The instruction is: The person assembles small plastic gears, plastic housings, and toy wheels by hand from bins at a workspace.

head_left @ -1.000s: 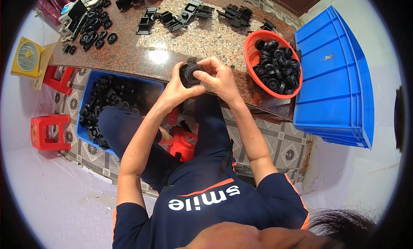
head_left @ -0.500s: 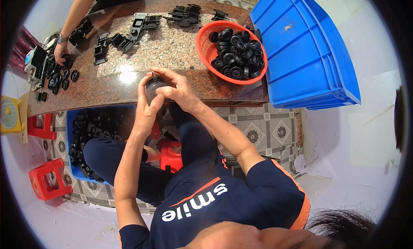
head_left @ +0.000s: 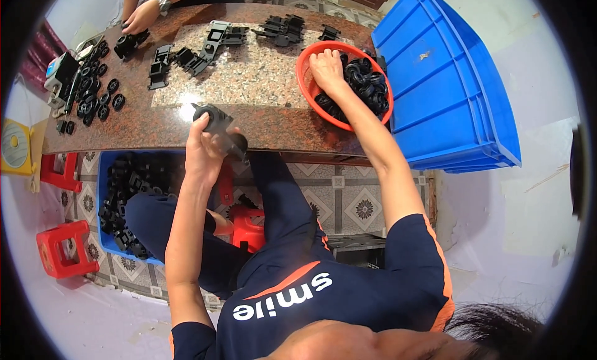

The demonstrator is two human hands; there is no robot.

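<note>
Above the table's near edge, my left hand (head_left: 203, 156) grips a black plastic toy-car chassis (head_left: 217, 121) with a round wheel on it. Motion blurs its lower end. My right hand (head_left: 326, 69) has reached into the red plastic basket (head_left: 305, 94) at the right of the table. Its fingers curl down at the left side of a heap of black wheels (head_left: 368, 91). The fingertips are hidden, so what they pinch cannot be made out.
Several black chassis parts (head_left: 214, 43) lie across the stone table (head_left: 261, 120). Loose wheels (head_left: 93, 102) are at the left, where a co-worker's hands (head_left: 143, 17) handle a black part (head_left: 130, 44). A large blue crate (head_left: 444, 80) stands right; a blue bin (head_left: 134, 201) of black parts sits below.
My right hand has left the chassis and moved right into the basket. The left hand keeps the chassis, now tilted. The co-worker's hand went from the loose wheels to the black part farther back.
</note>
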